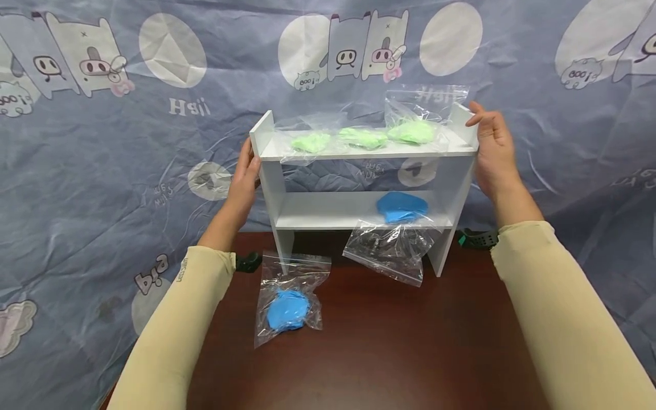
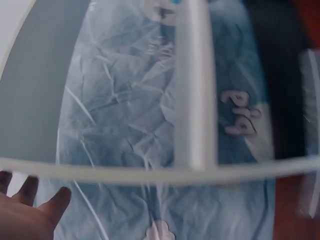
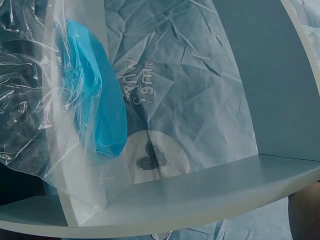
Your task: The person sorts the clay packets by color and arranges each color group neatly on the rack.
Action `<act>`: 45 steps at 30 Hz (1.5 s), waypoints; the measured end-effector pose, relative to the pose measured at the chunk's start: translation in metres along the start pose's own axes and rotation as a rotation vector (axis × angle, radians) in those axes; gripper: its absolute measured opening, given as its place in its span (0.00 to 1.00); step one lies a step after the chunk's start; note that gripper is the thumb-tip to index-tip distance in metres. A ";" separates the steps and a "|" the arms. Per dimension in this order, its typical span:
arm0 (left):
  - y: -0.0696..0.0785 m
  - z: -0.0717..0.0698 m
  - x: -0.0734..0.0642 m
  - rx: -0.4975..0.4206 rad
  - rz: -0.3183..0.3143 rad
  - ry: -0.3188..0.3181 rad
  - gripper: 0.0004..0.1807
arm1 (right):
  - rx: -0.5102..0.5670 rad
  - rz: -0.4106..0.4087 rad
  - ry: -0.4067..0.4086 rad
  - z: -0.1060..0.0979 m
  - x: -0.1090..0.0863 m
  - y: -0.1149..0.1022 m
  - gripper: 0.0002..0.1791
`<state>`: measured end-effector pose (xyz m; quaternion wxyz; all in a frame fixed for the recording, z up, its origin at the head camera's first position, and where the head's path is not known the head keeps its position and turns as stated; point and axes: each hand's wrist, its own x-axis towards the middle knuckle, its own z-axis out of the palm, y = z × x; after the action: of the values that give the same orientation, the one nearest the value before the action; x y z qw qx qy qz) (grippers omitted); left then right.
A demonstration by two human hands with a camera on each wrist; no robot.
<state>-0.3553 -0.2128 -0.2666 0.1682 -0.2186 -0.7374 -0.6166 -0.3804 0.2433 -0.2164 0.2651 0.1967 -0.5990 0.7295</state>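
A small white two-tier shelf [image 1: 318, 212] stands on the dark table against the curtain. My left hand [image 1: 247, 176] lies along the outside of its left side panel, fingers extended; their tips show just beyond the panel edge in the left wrist view. On the other side my right hand [image 1: 494, 145] holds the top of the right side panel, with fingers bent over its edge. Three clear bags with light green contents [image 1: 363, 138] lie along the upper board. A bag with blue contents [image 1: 402, 207] lies on the lower board, its clear end hanging over the front.
Another clear zip bag with blue contents [image 1: 288, 310] lies on the brown table [image 1: 389, 341], by the shelf's left leg. A grey-blue patterned curtain [image 1: 102, 171] hangs close behind the shelf and along the left side.
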 end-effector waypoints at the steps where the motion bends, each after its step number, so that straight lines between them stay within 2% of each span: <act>1: -0.002 -0.002 -0.007 0.025 -0.005 -0.023 0.34 | 0.000 0.000 0.000 -0.001 0.001 0.001 0.17; 4: -0.008 -0.005 -0.027 0.115 -0.049 -0.063 0.34 | 0.006 -0.003 0.002 -0.004 0.002 0.005 0.16; 8: -0.017 -0.004 -0.058 0.273 -0.176 -0.134 0.36 | -0.002 -0.016 0.009 -0.003 0.001 0.005 0.16; 11: -0.028 -0.005 -0.080 0.355 -0.260 -0.207 0.39 | -0.010 -0.023 0.011 0.000 -0.002 0.001 0.16; 14: -0.045 -0.008 -0.100 0.409 -0.298 -0.269 0.41 | -0.016 -0.027 0.006 0.001 -0.004 -0.001 0.16; 17: -0.060 -0.009 -0.121 0.464 -0.295 -0.321 0.42 | -0.049 -0.030 -0.007 0.001 -0.003 0.001 0.15; 20: -0.076 -0.006 -0.138 0.504 -0.289 -0.403 0.47 | -0.107 -0.035 -0.017 -0.002 -0.001 0.005 0.15; 24: -0.096 0.002 -0.157 0.500 -0.284 -0.508 0.54 | -0.149 -0.032 -0.016 -0.005 0.002 0.009 0.15; 27: -0.108 0.008 -0.169 0.496 -0.261 -0.554 0.56 | -0.148 -0.024 -0.006 -0.005 0.001 0.007 0.15; 29: -0.115 0.011 -0.178 0.531 -0.246 -0.578 0.57 | -0.152 -0.013 -0.007 -0.003 -0.001 0.004 0.14; 34: -0.126 0.018 -0.195 0.666 -0.225 -0.607 0.60 | -0.153 -0.001 -0.009 -0.001 -0.004 0.002 0.14; 36: -0.130 0.021 -0.198 0.693 -0.216 -0.610 0.61 | -0.151 -0.001 -0.004 -0.003 -0.002 0.005 0.14; 40: -0.137 0.024 -0.203 0.684 -0.206 -0.612 0.63 | -0.147 -0.021 0.014 -0.007 0.002 0.009 0.14; 45: -0.143 0.025 -0.206 0.641 -0.232 -0.586 0.65 | -0.142 -0.026 0.015 -0.009 0.003 0.010 0.14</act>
<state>-0.2559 -0.2329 -0.4968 -0.0588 -0.2365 -0.9273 -0.2841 -0.3889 0.2510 -0.2235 0.2926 0.1797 -0.6444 0.6833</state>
